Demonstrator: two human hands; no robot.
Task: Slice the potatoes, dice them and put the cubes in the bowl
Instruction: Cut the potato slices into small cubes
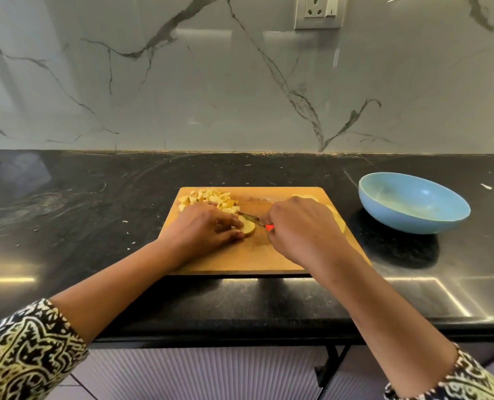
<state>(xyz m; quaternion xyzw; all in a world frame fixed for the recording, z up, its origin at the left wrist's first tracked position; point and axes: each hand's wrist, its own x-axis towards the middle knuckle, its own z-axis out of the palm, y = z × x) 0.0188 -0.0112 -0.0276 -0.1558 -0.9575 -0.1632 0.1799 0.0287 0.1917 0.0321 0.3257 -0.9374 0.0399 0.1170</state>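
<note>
Knife [250, 217] in right hand [303, 229] points left over potato slice [248, 227].

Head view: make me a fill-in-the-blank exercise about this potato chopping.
The right hand holds a knife with a ____ handle.
The left hand steadies a potato slice on the cutting board, whose far ____ corner holds the diced cubes.
The bowl right of the board is ____ in colour.
Missing words: red; left; blue.

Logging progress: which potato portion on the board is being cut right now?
The round slice the left hand holds against the knife; the diced pile and right-edge slices lie aside.
</note>
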